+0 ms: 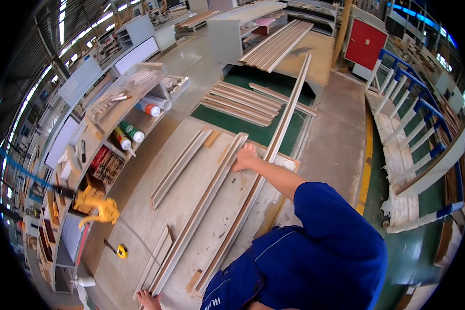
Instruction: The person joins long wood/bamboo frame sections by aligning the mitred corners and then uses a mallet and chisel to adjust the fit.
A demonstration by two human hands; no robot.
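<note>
A long pale moulding strip point(201, 204) with a grooved profile lies lengthwise on the worktable point(139, 227). My right hand point(246, 158) is closed at the strip's far end, its arm stretched out in a blue sleeve. At the near end, my left hand point(148, 299) has its fingers around the strip's tip, partly cut off by the lower edge. A shorter moulding strip point(178, 168) rests to the left. On the right, a longer strip with a brown groove point(258, 181) runs far past the table. A thin short piece point(157, 258) lies near my left hand.
A yellow air blow gun point(101, 207) hangs at the left, above a yellow tape measure point(122, 251). Shelving point(95, 134) with spray cans stands alongside. Beyond the table are stacked strips point(243, 103) and a bench with more strips point(276, 44). A blue-and-white rack point(413, 108) stands right.
</note>
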